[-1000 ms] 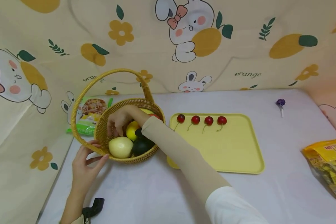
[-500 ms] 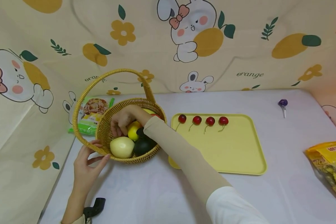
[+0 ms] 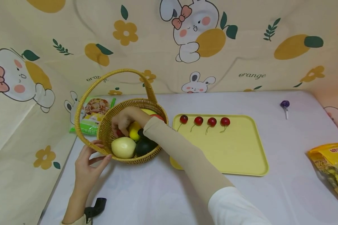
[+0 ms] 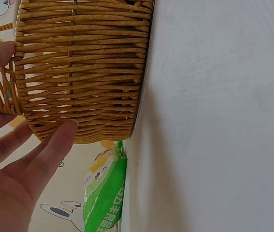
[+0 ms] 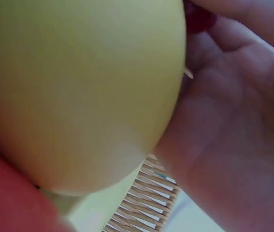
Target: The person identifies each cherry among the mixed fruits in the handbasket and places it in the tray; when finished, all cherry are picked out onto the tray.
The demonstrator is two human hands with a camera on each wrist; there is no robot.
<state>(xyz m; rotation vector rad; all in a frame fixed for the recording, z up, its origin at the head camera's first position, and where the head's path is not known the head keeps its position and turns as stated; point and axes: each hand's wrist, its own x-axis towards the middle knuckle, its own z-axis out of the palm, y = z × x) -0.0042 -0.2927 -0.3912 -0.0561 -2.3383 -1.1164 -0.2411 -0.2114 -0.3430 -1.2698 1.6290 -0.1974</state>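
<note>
In the head view my left hand (image 3: pixel 87 165) grips the near-left rim of a wicker basket (image 3: pixel 138 161) at the foot of its tall handle. The left wrist view shows the thumb against the woven wall. My right hand (image 3: pixel 123 120) reaches down inside the basket, fingers curled. It pinches a dark red cherry (image 5: pixel 199 18), partly covered by the fingers. Around it lie a pale yellow-green fruit (image 3: pixel 123 147), a yellow lemon-like fruit (image 3: pixel 134 131), a dark eggplant-like piece (image 3: pixel 145 147) and a red fruit (image 3: pixel 157 116). A large yellow fruit (image 5: pixel 83 87) fills much of the right wrist view.
Right of the basket lies a yellow tray (image 3: pixel 236 150) with several stemmed cherries (image 3: pixel 212 122) in a row. A green food packet (image 3: pixel 93 115) stands behind the basket. A purple lollipop (image 3: pixel 284 104) and a yellow snack bag (image 3: pixel 332 165) are at the right.
My right hand's fingers have shifted slightly in the basket, and a bit of red now shows beneath them. My left hand keeps its grip on the rim.
</note>
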